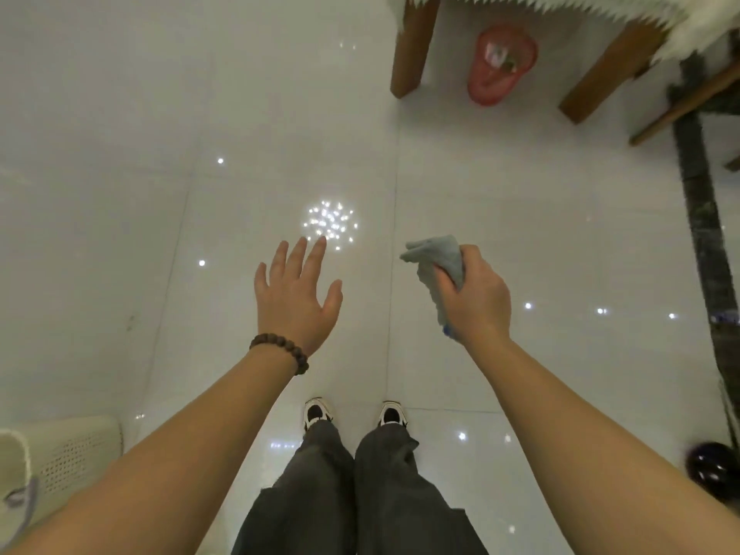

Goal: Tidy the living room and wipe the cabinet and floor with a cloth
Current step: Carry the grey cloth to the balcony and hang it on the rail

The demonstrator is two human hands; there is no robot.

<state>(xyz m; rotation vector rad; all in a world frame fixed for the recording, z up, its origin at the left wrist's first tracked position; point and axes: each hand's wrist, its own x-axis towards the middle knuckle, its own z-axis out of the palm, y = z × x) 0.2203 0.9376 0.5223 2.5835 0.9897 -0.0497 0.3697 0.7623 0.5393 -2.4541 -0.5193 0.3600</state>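
Grey cloth sits bunched in the right hand, whose fingers are clenched around it above the glossy white tile floor. The left hand is spread flat and empty, fingers extended, a dark bead bracelet on its wrist. Two black-and-white shoes stand below. A red mesh bin rests between wooden furniture legs farther off.

basket under table far right, cloth right of centre
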